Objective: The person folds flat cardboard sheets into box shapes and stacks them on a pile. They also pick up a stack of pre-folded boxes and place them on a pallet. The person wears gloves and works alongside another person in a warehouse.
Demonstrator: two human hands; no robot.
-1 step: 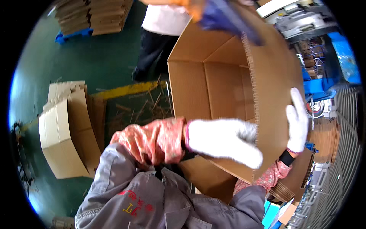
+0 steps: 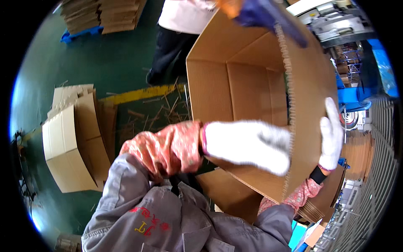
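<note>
The white-gloved left hand (image 2: 245, 143) reaches over the box's open mouth to its right wall's rim; blur hides whether it grips. The right hand (image 2: 331, 138) lies open against that wall's outside. The large cardboard box (image 2: 312, 92) stands before the person. A co-worker's blue-gloved hand (image 2: 262, 14) is at its far end; flattened cardboard (image 2: 61, 138) lies left.

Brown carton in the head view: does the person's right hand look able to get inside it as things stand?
Probably not directly: the right hand is outside the brown carton, and its side panel stands in the way. The hand would likely have to go around that panel.
</note>
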